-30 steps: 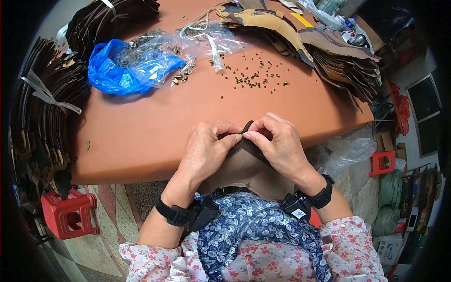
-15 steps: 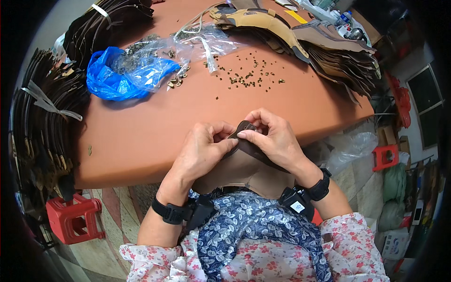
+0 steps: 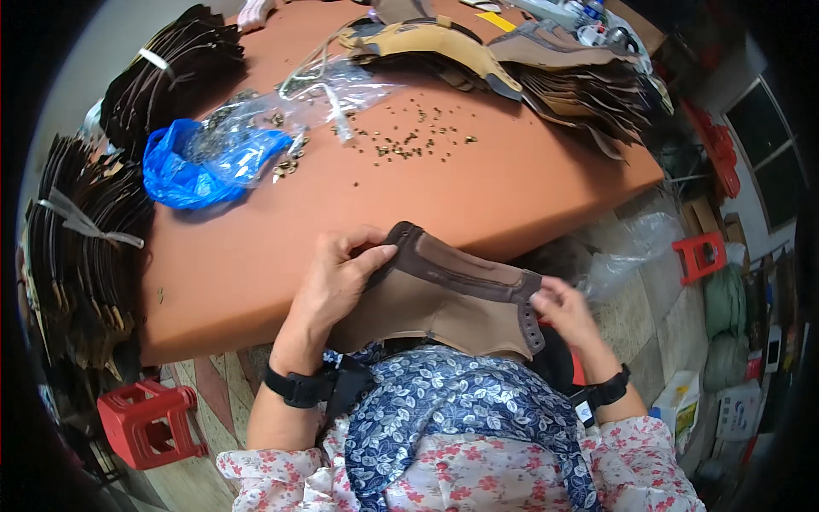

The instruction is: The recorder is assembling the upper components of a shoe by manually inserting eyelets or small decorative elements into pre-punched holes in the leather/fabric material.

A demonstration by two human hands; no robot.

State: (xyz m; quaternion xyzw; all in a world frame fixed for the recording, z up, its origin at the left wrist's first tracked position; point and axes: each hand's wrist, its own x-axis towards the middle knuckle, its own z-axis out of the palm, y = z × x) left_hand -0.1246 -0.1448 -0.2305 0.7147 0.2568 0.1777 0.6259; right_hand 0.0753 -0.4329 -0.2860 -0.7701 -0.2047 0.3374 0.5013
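A brown shoe upper (image 3: 465, 311) with a darker collar band is spread between my two hands, over my lap at the table's front edge. My left hand (image 3: 337, 277) pinches its dark upper-left corner between thumb and fingers. At the other end, my right hand (image 3: 570, 311) has thumb and fingertips at the edge, beside a dark strip with a row of small holes; it is slightly blurred. Small brass-coloured metal pieces (image 3: 414, 143) lie scattered on the table (image 3: 256, 256) beyond the upper.
A blue plastic bag (image 3: 183, 175) and a clear bag (image 3: 247, 145) with small metal parts sit at the left. Tied stacks of dark pieces (image 3: 81, 239) stand at the left edge. More shoe uppers (image 3: 589, 94) are piled at the back right. Red stools (image 3: 149, 422) stand on the floor.
My right hand has moved right, away from my left hand, to the upper's other end. The upper is now stretched out, its collar and holed edge showing. The view has shifted slightly.
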